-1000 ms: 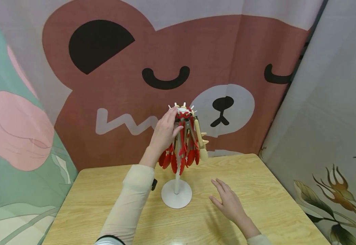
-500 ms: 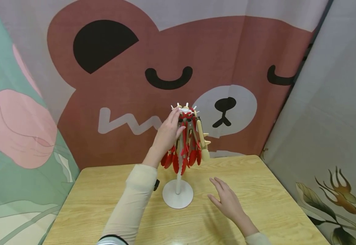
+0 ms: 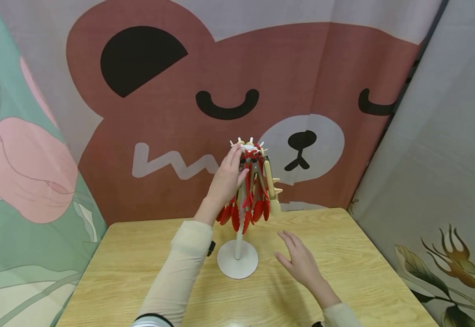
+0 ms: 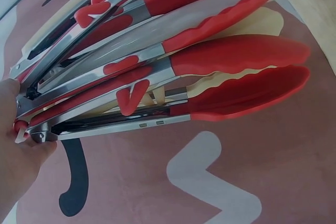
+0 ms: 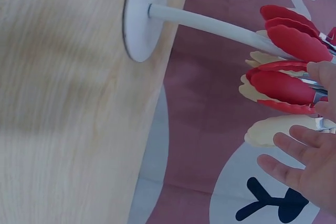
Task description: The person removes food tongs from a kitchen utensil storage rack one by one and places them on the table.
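Note:
A white stand [image 3: 238, 260] with a round base and a ring of hooks at its top holds several tongs [image 3: 258, 209] with metal arms. Most have red tips; some are cream. At the left side of the rack's top, my left hand [image 3: 224, 180] grips red-tipped tongs [image 4: 173, 64] by their hinge end, its thumb spread toward the right. The left wrist view shows the hinge ends close against this hand; part of its grip is hidden. My right hand [image 3: 301, 262] hovers over the table, right of the base, fingers spread and holding nothing.
The stand is on a wooden table [image 3: 139, 259]. Behind it hangs a curtain with a brown bear [image 3: 160, 122]. A flowered curtain [image 3: 21, 181] is at the left, a grey one [image 3: 437, 150] at the right.
The view has shifted slightly, so the stand appears a little further right. My left hand stays at the rack's top. My right hand has risen slightly, still holding nothing.

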The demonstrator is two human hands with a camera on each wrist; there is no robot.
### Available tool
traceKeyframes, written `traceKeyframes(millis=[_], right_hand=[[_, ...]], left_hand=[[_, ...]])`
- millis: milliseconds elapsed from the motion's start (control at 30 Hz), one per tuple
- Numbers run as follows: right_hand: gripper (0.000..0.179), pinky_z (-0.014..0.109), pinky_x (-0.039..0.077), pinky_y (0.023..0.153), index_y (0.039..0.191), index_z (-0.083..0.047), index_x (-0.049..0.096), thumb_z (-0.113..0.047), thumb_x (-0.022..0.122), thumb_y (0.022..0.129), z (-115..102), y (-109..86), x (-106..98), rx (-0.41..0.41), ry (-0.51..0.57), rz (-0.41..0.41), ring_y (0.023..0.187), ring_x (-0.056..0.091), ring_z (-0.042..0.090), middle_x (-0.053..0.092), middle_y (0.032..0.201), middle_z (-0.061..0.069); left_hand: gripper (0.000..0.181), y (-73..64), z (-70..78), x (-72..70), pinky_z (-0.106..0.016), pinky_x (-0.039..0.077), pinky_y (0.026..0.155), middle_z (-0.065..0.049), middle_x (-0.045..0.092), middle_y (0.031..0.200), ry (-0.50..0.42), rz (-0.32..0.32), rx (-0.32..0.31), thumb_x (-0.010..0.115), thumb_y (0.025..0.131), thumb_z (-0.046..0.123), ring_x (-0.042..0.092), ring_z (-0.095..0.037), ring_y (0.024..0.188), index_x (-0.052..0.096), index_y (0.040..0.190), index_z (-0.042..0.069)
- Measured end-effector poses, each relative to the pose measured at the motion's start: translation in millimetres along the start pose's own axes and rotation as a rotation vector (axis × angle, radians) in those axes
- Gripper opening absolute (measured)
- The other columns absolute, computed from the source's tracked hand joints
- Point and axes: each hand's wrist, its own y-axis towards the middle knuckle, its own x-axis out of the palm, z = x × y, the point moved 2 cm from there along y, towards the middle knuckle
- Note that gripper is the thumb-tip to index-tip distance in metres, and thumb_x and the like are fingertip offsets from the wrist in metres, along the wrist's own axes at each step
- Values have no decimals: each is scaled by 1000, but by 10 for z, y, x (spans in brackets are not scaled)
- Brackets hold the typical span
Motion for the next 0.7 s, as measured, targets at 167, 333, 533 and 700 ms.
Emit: traceKeyframes(millis=[167, 333, 533, 700], right_hand=[[54, 48, 45, 77, 123, 0, 50, -19, 69, 77, -33, 75, 3, 13, 16, 17, 106, 49, 35, 50, 118, 20], [53, 48, 45, 77, 122, 1, 49, -16, 70, 76, -56, 161, 4, 26, 46, 61, 106, 49, 35, 49, 119, 20], [53, 49, 44, 79, 122, 2, 48, -13, 69, 76, -96, 317, -2, 53, 84, 115, 107, 48, 36, 49, 119, 23], [52, 48, 44, 80, 123, 3, 47, -12, 68, 77, -125, 471, -30, 54, 110, 137, 108, 46, 36, 48, 120, 22]], left_hand=[[57, -8, 9, 28, -29, 31, 97, -14, 29, 140, 1, -3, 3, 60, 86, 18, 34, -24, 124, 34, 132, -4], [57, -5, 17, 55, -29, 32, 97, -15, 29, 139, 14, 6, 29, 58, 87, 17, 34, -24, 123, 33, 132, -6], [57, -12, 1, 32, -28, 30, 98, -14, 29, 139, 14, 8, 19, 59, 86, 18, 35, -24, 122, 34, 132, -5], [56, -18, -12, 19, -29, 31, 97, -14, 29, 139, 14, 17, 16, 58, 87, 18, 36, -24, 121, 34, 132, -5]])
